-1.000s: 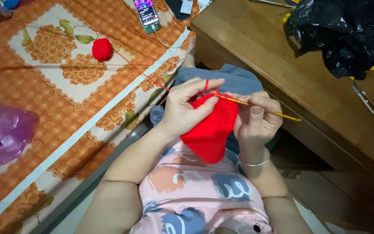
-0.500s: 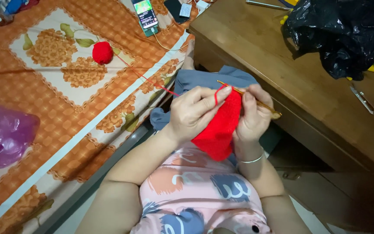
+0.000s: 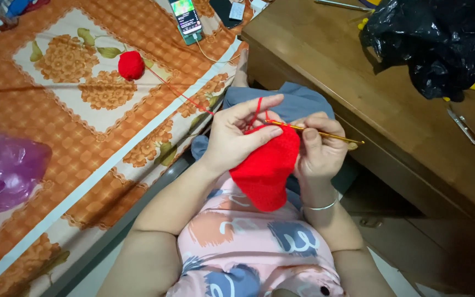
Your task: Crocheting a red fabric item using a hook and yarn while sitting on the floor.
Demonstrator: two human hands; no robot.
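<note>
left hand pinching red crochet piece, right hand holding crochet hook

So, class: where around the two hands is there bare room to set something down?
Free: the bedspread between yarn ball and purple bag; the wooden table between black bag and its near edge. Crowded: the lap, where left hand and right hand hold the red piece and hook.

Bright even light, soft shadows (sharp focus)
</note>
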